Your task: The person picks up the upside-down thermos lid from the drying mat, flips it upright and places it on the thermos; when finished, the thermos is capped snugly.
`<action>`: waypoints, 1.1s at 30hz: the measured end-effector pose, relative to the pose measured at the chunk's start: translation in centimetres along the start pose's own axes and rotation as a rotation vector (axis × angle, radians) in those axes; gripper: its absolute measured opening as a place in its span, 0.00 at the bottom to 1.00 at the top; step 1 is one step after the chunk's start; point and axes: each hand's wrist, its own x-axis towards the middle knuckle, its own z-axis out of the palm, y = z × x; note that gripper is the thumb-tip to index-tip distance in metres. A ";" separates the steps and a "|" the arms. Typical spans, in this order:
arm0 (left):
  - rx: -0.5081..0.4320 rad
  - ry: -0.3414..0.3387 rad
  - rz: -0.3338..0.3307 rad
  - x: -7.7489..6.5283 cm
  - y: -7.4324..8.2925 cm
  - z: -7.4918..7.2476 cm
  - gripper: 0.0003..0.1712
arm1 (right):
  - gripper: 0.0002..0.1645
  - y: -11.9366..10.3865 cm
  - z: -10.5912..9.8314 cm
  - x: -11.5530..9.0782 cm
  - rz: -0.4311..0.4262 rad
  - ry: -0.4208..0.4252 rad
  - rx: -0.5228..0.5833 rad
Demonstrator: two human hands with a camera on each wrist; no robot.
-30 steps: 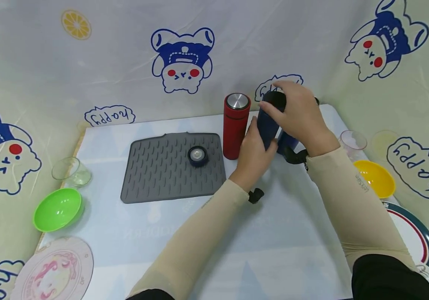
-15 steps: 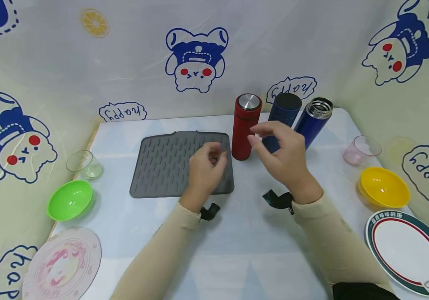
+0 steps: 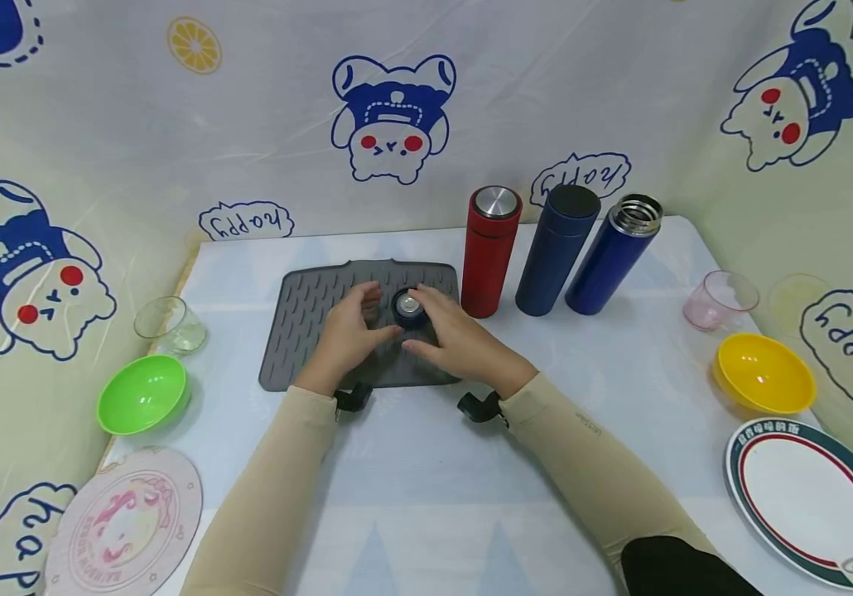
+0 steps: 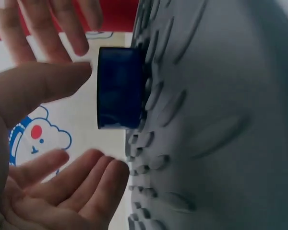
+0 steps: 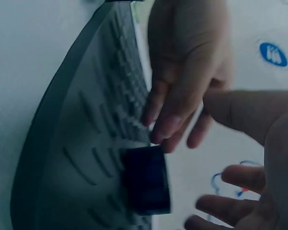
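A dark blue bottle lid (image 3: 408,308) with a silvery round centre sits on the grey ribbed mat (image 3: 307,364). My left hand (image 3: 344,335) is spread to the left of it, thumb toward the lid. From the right, my right hand (image 3: 460,339) reaches in, its fingertips overlapping the lid's edge in the head view. Both wrist views show a gap between fingers and lid (image 4: 120,88); neither hand grips anything. Behind stand a red thermos (image 3: 489,257) with a steel cap, a dark navy thermos (image 3: 556,252) with its cap on, and a blue thermos (image 3: 613,257) with a bare steel mouth.
Along the left lie a clear glass (image 3: 173,327), a green bowl (image 3: 145,393) and a pink-patterned plate (image 3: 128,530). At the right are a pinkish glass (image 3: 720,300), a yellow bowl (image 3: 763,372) and a white plate with a green rim (image 3: 814,501). A printed curtain (image 3: 501,99) hangs behind.
Both hands have let go of the navy thermos, left it standing between the other two, and moved left and nearer, down over the mat beside the lid.
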 end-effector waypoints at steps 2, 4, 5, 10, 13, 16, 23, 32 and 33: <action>0.002 -0.021 0.007 0.6 -0.1 0.0 0.48 | 0.47 0.6 0.4 0.7 0.035 0.018 -0.007; -0.005 -0.039 0.003 1.1 -0.1 0.1 0.49 | 0.46 1.1 0.7 1.3 0.058 0.035 -0.008; -0.004 -0.046 0.001 1.3 -0.2 0.1 0.49 | 0.46 1.4 0.9 1.5 0.070 0.041 -0.008; -0.003 -0.058 -0.003 2.1 -0.5 0.3 0.49 | 0.45 2.4 1.6 2.2 0.098 0.055 0.013; -0.017 -0.067 0.006 2.5 -0.9 0.5 0.48 | 0.44 2.8 2.0 2.4 0.114 0.076 0.027; -0.042 -0.077 0.014 2.7 -1.3 0.6 0.45 | 0.43 3.1 2.3 2.6 0.130 0.098 0.039; -0.029 -0.091 0.028 2.8 -1.6 0.6 0.42 | 0.41 3.3 2.6 2.9 0.141 0.127 0.041; -0.056 -0.064 0.038 2.2 -1.1 0.6 0.40 | 0.43 3.3 2.7 2.6 0.118 0.217 0.062; -0.074 -0.066 0.039 2.0 -1.0 0.5 0.40 | 0.43 3.2 2.6 2.4 0.108 0.230 0.070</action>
